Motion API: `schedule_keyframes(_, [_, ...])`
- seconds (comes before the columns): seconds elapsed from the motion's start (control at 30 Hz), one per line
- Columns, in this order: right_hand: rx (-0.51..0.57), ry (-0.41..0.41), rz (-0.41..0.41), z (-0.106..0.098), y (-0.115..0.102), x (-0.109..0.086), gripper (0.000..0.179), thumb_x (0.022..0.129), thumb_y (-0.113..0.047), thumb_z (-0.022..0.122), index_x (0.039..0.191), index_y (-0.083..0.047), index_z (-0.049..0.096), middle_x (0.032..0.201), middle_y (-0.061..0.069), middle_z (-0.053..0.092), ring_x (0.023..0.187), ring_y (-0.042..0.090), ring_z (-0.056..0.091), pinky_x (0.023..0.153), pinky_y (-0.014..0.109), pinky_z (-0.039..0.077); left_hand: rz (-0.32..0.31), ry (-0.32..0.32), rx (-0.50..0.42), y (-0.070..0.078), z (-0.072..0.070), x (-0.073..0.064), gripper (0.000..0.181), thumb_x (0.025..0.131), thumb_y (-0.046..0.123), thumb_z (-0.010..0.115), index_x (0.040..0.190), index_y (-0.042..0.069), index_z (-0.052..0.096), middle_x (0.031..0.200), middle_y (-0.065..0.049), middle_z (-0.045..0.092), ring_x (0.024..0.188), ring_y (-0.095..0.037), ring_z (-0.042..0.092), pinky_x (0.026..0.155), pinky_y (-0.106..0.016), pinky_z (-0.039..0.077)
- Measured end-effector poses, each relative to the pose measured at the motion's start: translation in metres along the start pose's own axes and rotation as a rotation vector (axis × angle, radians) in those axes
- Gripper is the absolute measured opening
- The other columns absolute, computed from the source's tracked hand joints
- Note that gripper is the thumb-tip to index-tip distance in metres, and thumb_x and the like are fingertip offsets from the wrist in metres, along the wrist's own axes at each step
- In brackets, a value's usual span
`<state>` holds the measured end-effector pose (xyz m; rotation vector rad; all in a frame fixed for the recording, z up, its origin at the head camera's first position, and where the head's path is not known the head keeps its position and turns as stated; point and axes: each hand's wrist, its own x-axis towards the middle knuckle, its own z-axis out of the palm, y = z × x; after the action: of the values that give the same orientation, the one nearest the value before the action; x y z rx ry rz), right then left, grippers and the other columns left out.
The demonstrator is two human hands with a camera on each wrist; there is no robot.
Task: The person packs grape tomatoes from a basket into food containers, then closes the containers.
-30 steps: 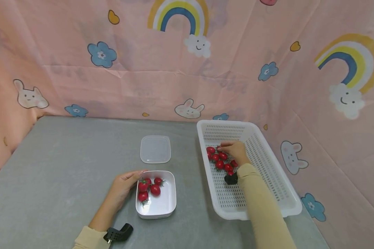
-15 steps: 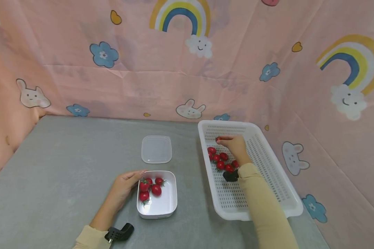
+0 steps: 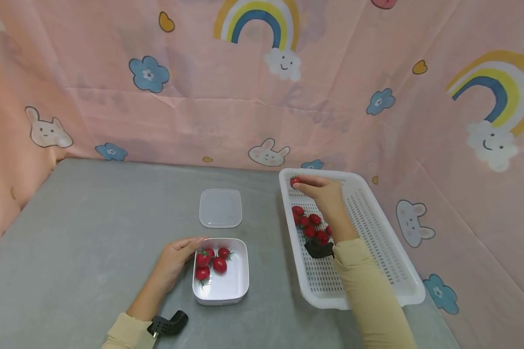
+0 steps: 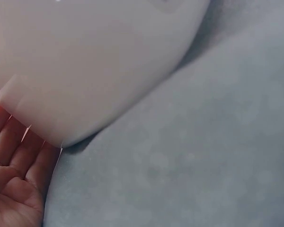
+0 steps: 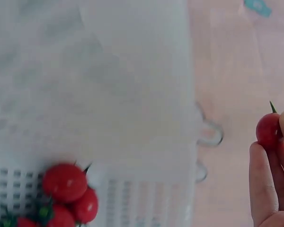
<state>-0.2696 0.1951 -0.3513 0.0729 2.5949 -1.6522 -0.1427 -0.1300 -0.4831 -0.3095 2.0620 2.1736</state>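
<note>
Tomato sat pinched in fingertip grip of right hand, near far left corner of white basket; left hand touched white box, straight-fingered, probably steadying it.

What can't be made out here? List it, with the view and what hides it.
Head view: full count of tomatoes in the basket; right sleeve and right wrist's black device cover parts of it.
Left wrist view: rest of the white box, cut off by top and left edges.
Right wrist view: part of the right hand, cut off by the right edge.
</note>
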Motion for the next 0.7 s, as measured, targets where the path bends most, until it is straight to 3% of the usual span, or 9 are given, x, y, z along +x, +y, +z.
schedule_keyframes(0.23, [0.041,-0.091,-0.067,0.016,-0.021,-0.018,0.045,0.087,-0.033,0.078,0.124,-0.009,0.07,0.13,0.01,0.068,0.126,0.022,0.057,0.109,0.044,0.045,0.017,-0.015,-0.019,0.0,0.001,-0.001,0.035,0.098,0.019,0.062,0.121,-0.006,0.067,0.1,0.017,0.074,0.1,0.006,0.064,0.089,-0.015,0.05])
schedule_keyframes(0.47, [0.07,-0.178,-0.104,0.035,-0.035,-0.035,0.038,0.083,-0.025,0.081,0.116,-0.008,0.074,0.106,0.001,0.077,0.107,0.013,0.066,0.103,0.039,0.048,0.006,-0.005,0.005,0.002,0.0,-0.002,0.036,0.098,0.021,0.062,0.122,-0.006,0.067,0.103,0.014,0.074,0.099,0.006,0.064,0.088,-0.014,0.05])
schedule_keyframes(0.7, [0.044,-0.308,-0.082,0.065,-0.04,-0.055,0.032,0.083,-0.02,0.081,0.113,-0.01,0.076,0.111,0.006,0.076,0.105,0.014,0.068,0.102,0.041,0.049,0.009,-0.012,-0.011,0.001,0.001,-0.001,0.035,0.097,0.02,0.063,0.121,-0.006,0.067,0.101,0.016,0.074,0.1,0.005,0.064,0.089,-0.015,0.05])
